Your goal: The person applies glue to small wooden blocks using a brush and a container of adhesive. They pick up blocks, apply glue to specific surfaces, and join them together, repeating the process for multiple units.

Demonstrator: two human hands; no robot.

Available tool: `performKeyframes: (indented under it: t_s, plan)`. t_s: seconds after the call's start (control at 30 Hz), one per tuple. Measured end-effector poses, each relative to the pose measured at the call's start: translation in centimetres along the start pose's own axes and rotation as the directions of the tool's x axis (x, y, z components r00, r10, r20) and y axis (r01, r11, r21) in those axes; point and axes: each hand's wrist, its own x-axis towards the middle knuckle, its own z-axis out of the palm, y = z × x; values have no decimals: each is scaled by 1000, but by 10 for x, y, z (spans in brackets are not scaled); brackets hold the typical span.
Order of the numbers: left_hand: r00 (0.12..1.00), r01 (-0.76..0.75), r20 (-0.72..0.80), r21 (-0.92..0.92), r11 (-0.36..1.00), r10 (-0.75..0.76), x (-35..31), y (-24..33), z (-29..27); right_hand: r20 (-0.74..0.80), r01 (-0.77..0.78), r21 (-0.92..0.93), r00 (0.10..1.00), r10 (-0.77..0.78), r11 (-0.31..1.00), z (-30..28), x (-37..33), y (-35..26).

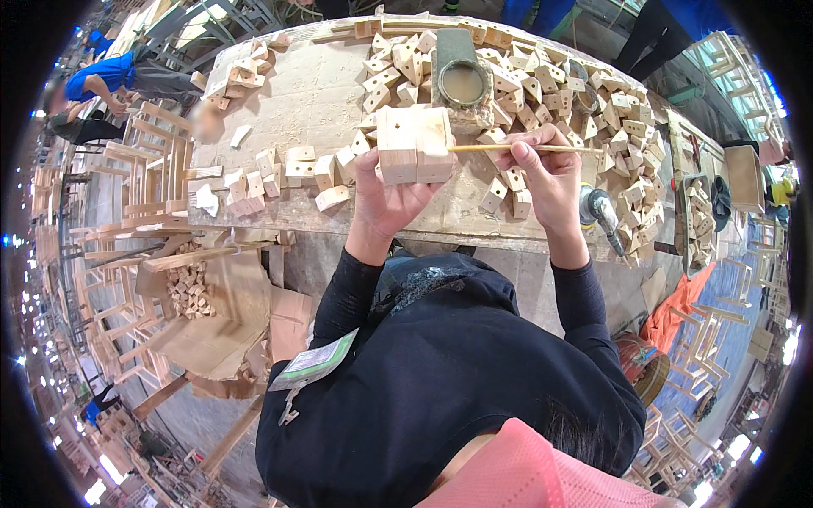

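Note:
My left hand (392,196) is closed round two pale wooden blocks (415,144) held side by side above the bench. Between the thumb and fingers of my right hand (544,169) is a thin wooden stick (483,147). Its left tip meets the right-hand block, near a small hole. Just beyond the blocks stands a dark green container (455,51) with a round mouth and tan liquid (463,85) inside. Many loose wooden blocks with drilled holes (301,167) lie around my hands, some piled at the right (635,152).
The worn workbench (288,93) spans in front of me. A grey hand-held tool (603,213) rests by its right front edge. Below left, a cardboard-lined box (216,326) holds more blocks. Wooden frames (152,169) stand at the left. A person in blue (102,80) is farther off.

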Motion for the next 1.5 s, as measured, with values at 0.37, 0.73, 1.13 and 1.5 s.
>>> performKeyframes:
  t_s: [0.37, 0.73, 1.13, 1.5]
  plan:
    - [999, 39, -3, -184, 982, -40, -2, -3, 13, -19, 40, -9, 999, -40, 999, 5, 6, -12]
    - [998, 31, 50, -150, 988, -23, -2, -3, 15, 127, 46, 6, 991, -47, 999, -5, 3, -9]
    - [818, -385, 193, 884, 266, 543, -3, -8, 35, -121, 139, 52, 984, -132, 989, 12, -14, -12]
    - [621, -474, 455, 867, -157, 638, -4, -7, 49, -119, 394, -103, 907, -404, 913, 36, -31, 4]
